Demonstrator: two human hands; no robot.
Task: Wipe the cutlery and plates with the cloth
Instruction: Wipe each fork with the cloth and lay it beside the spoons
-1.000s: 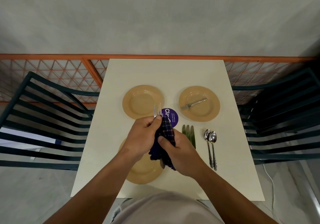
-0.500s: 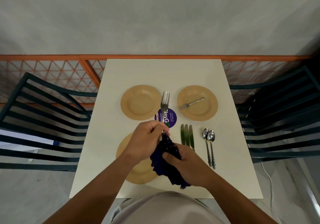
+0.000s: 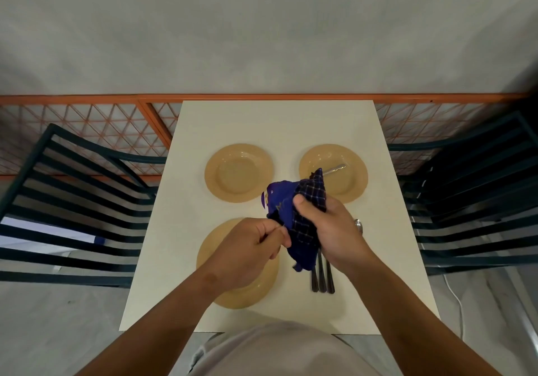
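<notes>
Cloth has slid up over the fork's tines since 0.5 s ago | left hand (image 3: 247, 244) pinches fork handle (barely visible) | right hand (image 3: 332, 230) grips dark blue checked cloth (image 3: 302, 215) above cream table (image 3: 279, 122) | three tan round plates, nearest (image 3: 209, 253), far-left (image 3: 238, 172), far-right (image 3: 346, 183)

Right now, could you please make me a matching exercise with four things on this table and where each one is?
Things:
1. cloth
2. far left plate
3. fork handle
4. knife handles

Places:
A. on the far right plate
B. gripped by the right hand
C. bare, nothing on it
D. on the table, below the right hand

Pairs: 1-B, 2-C, 3-A, 4-D
</notes>
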